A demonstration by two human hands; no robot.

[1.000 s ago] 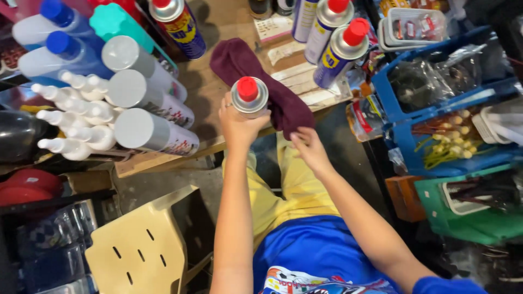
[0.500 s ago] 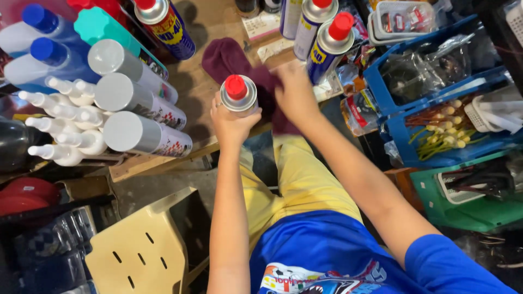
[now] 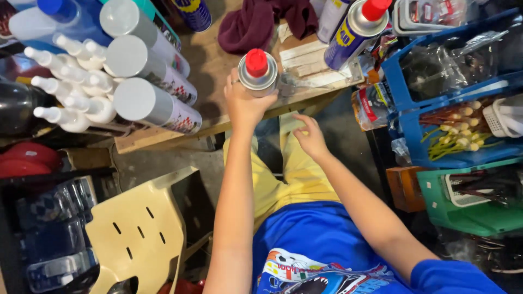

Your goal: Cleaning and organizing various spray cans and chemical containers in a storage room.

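My left hand grips a silver spray can with a red cap, held upright at the front edge of a wooden shelf. Lower down, over my yellow trousers, my right hand has its fingers loosely spread and holds nothing. A maroon cloth lies crumpled on the shelf behind the can.
Grey-capped spray cans and white nozzle bottles lie at the left. A blue and yellow spray can stands at the right. Blue and green baskets hold small goods. A cream plastic chair is below left.
My right hand has left the maroon cloth and dropped toward my lap. The cloth now lies bunched on the shelf. My left hand still holds the can.
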